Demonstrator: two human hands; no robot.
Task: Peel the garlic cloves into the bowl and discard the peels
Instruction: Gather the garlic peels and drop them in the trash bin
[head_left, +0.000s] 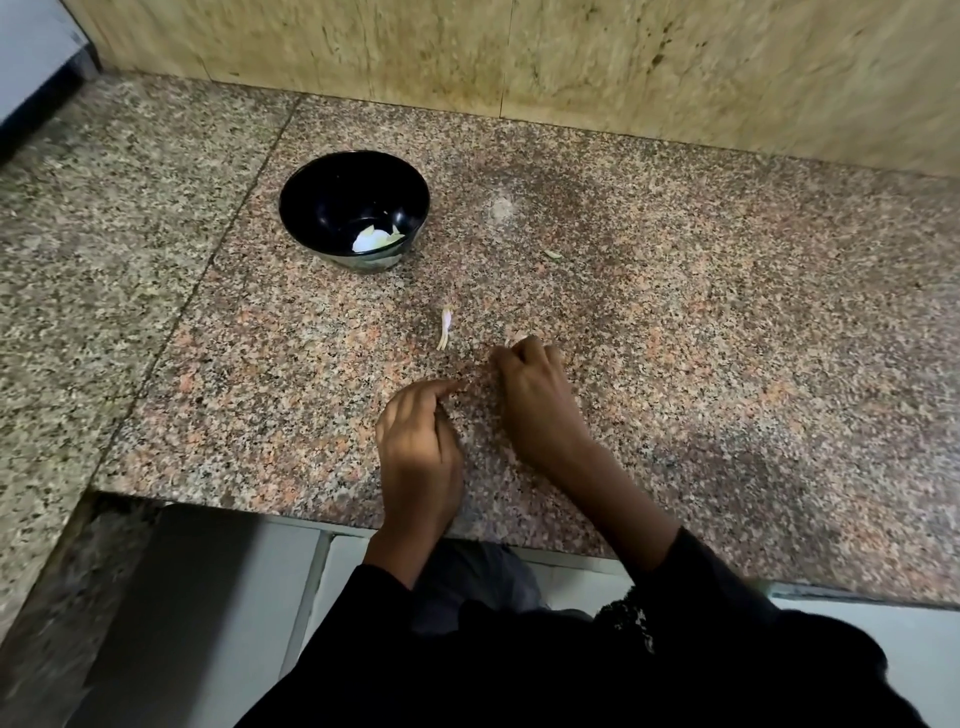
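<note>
— What are the hands doing?

— Both are low on the granite counter (675, 322). The right hand (535, 395) has its fingers curled at something pale by the fingertips, perhaps peel; I cannot tell whether it is gripped. The left hand (421, 441) has fingers bent, index tip touching the stone, and seems to hold nothing.

— How would you do it well?

— Pinch each scrap up whole, gather them into one palm and keep them out of the bowl.

— And the count?

— One black bowl (311, 208) beyond the left hand, with pale garlic (375, 239) inside, number unclear. One peel strip (445, 327) just ahead of the hands, one small fleck (552, 254) further beyond the right
</note>
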